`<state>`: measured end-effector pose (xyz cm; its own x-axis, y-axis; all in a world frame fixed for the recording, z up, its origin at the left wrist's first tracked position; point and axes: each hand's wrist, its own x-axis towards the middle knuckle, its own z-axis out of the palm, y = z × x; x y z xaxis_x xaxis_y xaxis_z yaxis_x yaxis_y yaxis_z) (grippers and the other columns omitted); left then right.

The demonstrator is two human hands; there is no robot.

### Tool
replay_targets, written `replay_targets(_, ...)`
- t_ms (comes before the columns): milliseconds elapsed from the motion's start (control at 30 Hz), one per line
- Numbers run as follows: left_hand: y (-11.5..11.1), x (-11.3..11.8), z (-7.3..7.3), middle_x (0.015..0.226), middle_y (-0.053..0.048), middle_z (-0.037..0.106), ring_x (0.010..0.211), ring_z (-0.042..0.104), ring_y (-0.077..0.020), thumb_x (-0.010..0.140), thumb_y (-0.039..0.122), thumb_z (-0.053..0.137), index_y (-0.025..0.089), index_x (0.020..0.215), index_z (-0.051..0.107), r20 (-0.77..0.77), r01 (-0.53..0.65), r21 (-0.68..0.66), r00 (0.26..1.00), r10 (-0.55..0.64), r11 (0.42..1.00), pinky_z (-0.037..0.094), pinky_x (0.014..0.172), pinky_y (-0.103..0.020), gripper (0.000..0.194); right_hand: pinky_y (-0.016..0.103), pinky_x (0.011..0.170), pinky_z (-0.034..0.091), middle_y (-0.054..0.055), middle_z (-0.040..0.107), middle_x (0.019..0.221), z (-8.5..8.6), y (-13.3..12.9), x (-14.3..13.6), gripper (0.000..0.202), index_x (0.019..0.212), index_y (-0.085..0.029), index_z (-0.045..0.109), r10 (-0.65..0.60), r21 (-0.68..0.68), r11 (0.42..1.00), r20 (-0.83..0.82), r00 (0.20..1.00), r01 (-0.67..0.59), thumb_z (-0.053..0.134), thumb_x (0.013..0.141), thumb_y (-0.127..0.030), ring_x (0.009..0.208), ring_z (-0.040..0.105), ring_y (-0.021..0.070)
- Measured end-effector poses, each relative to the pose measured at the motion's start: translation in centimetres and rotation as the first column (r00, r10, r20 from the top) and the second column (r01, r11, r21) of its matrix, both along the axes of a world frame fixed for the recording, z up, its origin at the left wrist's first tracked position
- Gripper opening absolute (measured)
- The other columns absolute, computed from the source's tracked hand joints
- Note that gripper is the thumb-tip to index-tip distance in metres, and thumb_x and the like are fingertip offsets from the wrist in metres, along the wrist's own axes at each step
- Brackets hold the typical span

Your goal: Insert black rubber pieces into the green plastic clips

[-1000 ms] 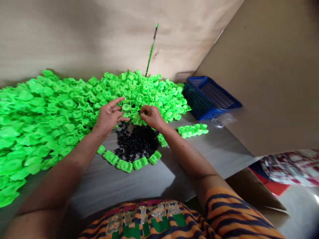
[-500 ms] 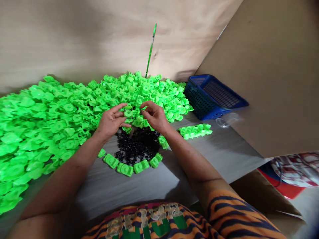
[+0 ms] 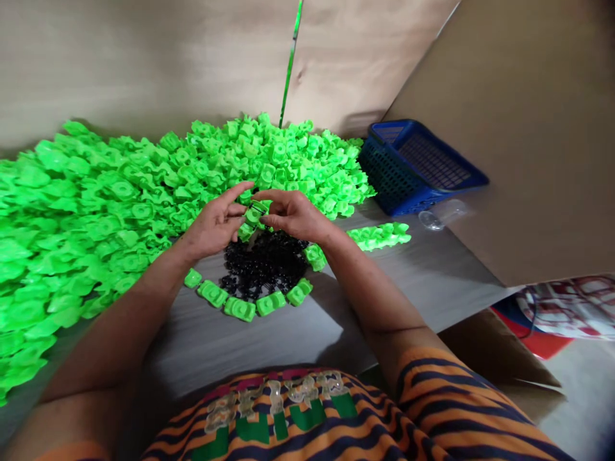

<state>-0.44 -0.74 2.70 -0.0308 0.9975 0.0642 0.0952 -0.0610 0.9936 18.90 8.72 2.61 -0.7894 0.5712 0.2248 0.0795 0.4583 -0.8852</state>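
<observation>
Gripping a green piece [image 3: 256,212] between them — its black bars showing — the left hand [image 3: 216,223] and right hand [image 3: 293,216] meet just above the black parts [image 3: 266,266], a green heap [image 3: 129,192] behind them.

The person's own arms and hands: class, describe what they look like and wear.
Left hand and right hand are gloveless; no watch shows. Forearms are uncovered. The right sleeve is short, orange with dark stripes; only an orange sliver of left sleeve shows.
</observation>
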Motion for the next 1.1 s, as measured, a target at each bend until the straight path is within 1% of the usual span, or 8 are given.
replay_targets(200, 0.1, -0.3, -0.2, 0.079, -0.001, 0.068, 0.050, 0.048, -0.0099, 0.072, 0.020, 0.077, 0.024, 0.148, 0.067, 0.008, 0.008, -0.048, 1.000, -0.008, 0.999, 0.036, 0.045, -0.020, 0.076, 0.023, 0.053, 0.023, -0.014, 0.038, 0.055, 0.3, 0.2, 0.3, 0.033, 0.119, -0.017, 0.066, 0.168, -0.001, 0.986, 0.057, 0.984, -0.168, 0.067, 0.086, -0.013, 0.050, 0.033, 0.0072)
replay_targets(367, 0.6, -1.4, -1.3, 0.120, -0.012, 0.079, 0.073, 0.069, -0.0191, 0.082, 0.035, 0.068, 0.023, 0.138, 0.073, -0.204, -0.081, 0.115, 0.974, 0.103, 0.990, 0.055, 0.061, -0.029, 0.057, 0.023, 0.054, 0.022, -0.014, 0.038, 0.056, 1.1, 0.7, 2.1, 0.029, 0.115, -0.018, 0.064, 0.003, 0.038, 0.999, 0.068, 0.998, -0.005, 0.069, 0.086, -0.016, 0.050, 0.032, 0.0069)
replay_targets(500, 0.9, -2.1, -3.0, 0.122, -0.010, 0.081, 0.115, 0.071, -0.0334, 0.077, 0.025, 0.063, 0.025, 0.110, 0.083, -0.679, 0.103, 0.220, 0.730, 0.077, 0.970, 0.054, 0.107, -0.048, 0.039, 0.024, 0.055, 0.025, -0.013, 0.042, 0.056, 1.1, 1.4, 7.1, 0.030, 0.114, -0.018, 0.063, -0.266, 0.084, 0.963, 0.126, 0.956, 0.257, 0.068, 0.085, -0.017, 0.051, 0.035, 0.0076)
replay_targets(667, 0.3, -2.3, -3.7, 0.126, -0.016, 0.078, 0.121, 0.065, -0.0410, 0.085, 0.015, 0.053, 0.023, 0.118, 0.081, -0.897, 0.261, 0.112, 0.442, -0.015, 0.959, 0.053, 0.092, -0.050, 0.044, 0.025, 0.058, 0.030, -0.011, 0.045, 0.057, 0.7, 1.8, 16.4, 0.035, 0.116, -0.016, 0.065, -0.642, 0.256, 0.765, 0.230, 0.731, 0.591, 0.068, 0.081, -0.019, 0.055, 0.041, 0.0100)
replay_targets(800, -0.1, -2.4, -3.0, 0.114, -0.014, 0.078, 0.115, 0.063, -0.0366, 0.090, 0.011, 0.050, 0.024, 0.122, 0.078, -0.967, 0.279, 0.099, 0.255, 0.026, 0.955, 0.052, 0.078, -0.040, 0.045, 0.027, 0.064, 0.037, -0.006, 0.056, 0.064, -0.5, 3.0, 21.6, 0.032, 0.110, -0.014, 0.069, -0.811, 0.404, 0.586, 0.296, 0.505, 0.703, 0.071, 0.078, -0.018, 0.062, 0.052, 0.0131)
replay_targets(900, -0.2, -2.3, -2.4, 0.113, -0.015, 0.076, 0.116, 0.062, -0.0366, 0.095, 0.013, 0.045, 0.022, 0.126, 0.077, -0.989, 0.260, 0.066, 0.148, 0.028, 0.963, 0.053, 0.075, -0.040, 0.045, 0.030, 0.072, 0.043, -0.004, 0.061, 0.066, -1.8, 4.3, 23.4, 0.025, 0.101, -0.015, 0.073, -0.865, 0.446, 0.501, 0.300, 0.403, 0.742, 0.075, 0.077, -0.017, 0.069, 0.060, 0.0177)
replay_targets(1000, -0.1, -2.2, -2.2, 0.118, -0.021, 0.074, 0.121, 0.061, -0.0404, 0.098, 0.018, 0.042, 0.015, 0.135, 0.073, -0.995, 0.227, 0.015, 0.102, -0.008, 0.974, 0.056, 0.081, -0.046, 0.049, 0.034, 0.079, 0.045, -0.004, 0.056, 0.060, -2.6, 5.4, 23.7, 0.019, 0.090, -0.017, 0.074, -0.904, 0.470, 0.426, 0.251, 0.346, 0.773, 0.078, 0.073, -0.010, 0.071, 0.060, 0.0193)
replay_targets(1100, 0.2, -2.3, -2.3, 0.120, -0.021, 0.075, 0.127, 0.061, -0.0425, 0.098, 0.028, 0.047, 0.012, 0.143, 0.069, -0.982, 0.172, 0.081, 0.183, 0.049, 0.982, 0.056, 0.087, -0.048, 0.052, 0.035, 0.076, 0.040, -0.009, 0.043, 0.054, -2.2, 5.7, 23.2, 0.028, 0.086, -0.016, 0.070, -0.945, 0.505, 0.327, 0.179, 0.274, 0.799, 0.072, 0.067, 0.004, 0.063, 0.046, 0.0148)
